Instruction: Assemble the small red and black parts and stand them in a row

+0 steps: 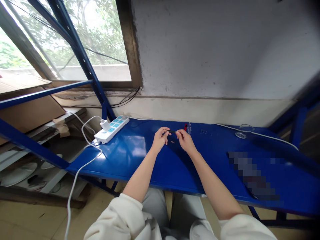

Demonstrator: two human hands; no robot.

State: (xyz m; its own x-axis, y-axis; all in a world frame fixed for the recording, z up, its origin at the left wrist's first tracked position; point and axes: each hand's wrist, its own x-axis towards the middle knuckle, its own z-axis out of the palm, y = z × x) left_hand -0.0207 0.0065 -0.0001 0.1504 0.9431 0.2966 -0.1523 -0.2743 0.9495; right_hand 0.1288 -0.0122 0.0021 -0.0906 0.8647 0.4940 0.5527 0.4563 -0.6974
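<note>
Above the blue table, my left hand point(160, 138) pinches one end of a thin dark stick-like piece point(173, 132). Closed on the other end of that piece is my right hand point(184, 138). It is too small to tell its exact kind. A tiny brownish bit point(172, 142) lies on the tabletop just below, between the hands. Right behind my right hand stand a small red item point(185, 126) and a clear piece with several lobes point(189, 128), partly hidden by the hand.
The blue table point(125, 163) carries a white power strip point(112, 129) with a plugged-in white charger at left. Several tiny bits point(203, 131) lie to the right, near a clear round container point(241, 134). A blurred-out flat object point(255, 176) is at right front. White cables run along the wall.
</note>
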